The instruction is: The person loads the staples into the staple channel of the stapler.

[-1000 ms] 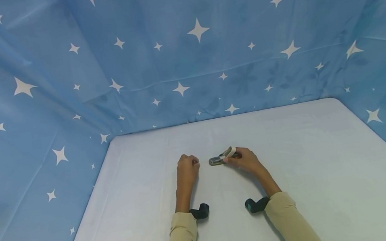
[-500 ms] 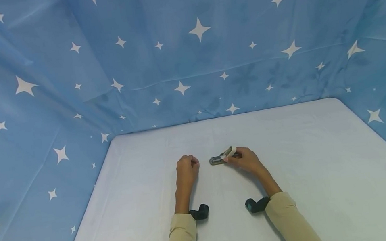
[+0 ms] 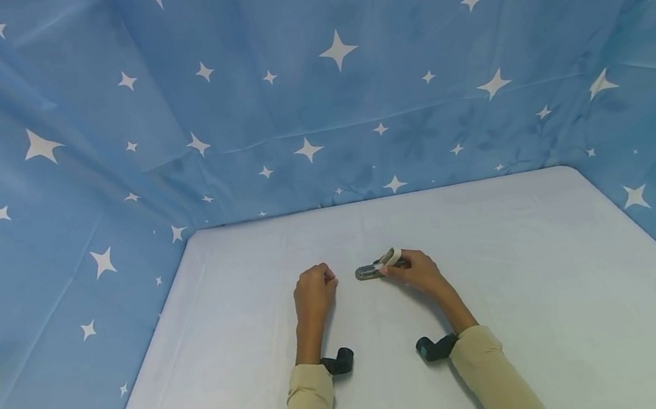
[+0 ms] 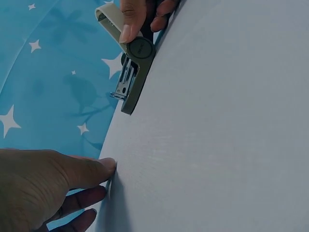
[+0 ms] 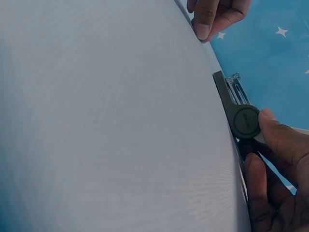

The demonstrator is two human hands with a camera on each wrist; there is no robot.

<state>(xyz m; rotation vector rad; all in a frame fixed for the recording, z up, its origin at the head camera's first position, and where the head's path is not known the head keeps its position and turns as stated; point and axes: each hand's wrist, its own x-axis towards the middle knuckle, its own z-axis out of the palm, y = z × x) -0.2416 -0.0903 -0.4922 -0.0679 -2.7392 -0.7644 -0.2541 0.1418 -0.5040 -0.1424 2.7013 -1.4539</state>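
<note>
Left hand (image 3: 315,292) has shifted slightly outward, to the person's left, since the half-second-earlier frame; right hand (image 3: 423,272) and stapler (image 3: 368,272) look unchanged. Stapler sits around mid-width of the white table (image 3: 223,308), between the hands, nose toward the left hand, rear end in the right. Right hand grips it at the rear, thumb against the cream handle (image 4: 109,18), which is tilted up from the base. Dark green base (image 5: 220,88) points forward from the round hinge disc (image 4: 141,48); metal magazine (image 4: 126,79) is exposed and angled above the base, tip well clear of it. Can't tell if the base rests fully on the tabletop. Left hand is just beside the nose, not touching it: fingers bent, thumb tip close to the index finger, narrow gap at most. Can't tell if something small is pinched there. Both arms are in beige sleeves (image 3: 310,400), each wrist with a black camera mount (image 3: 339,362). Blue curtain (image 3: 266,109) with white stars hangs behind the table and along its sides
</note>
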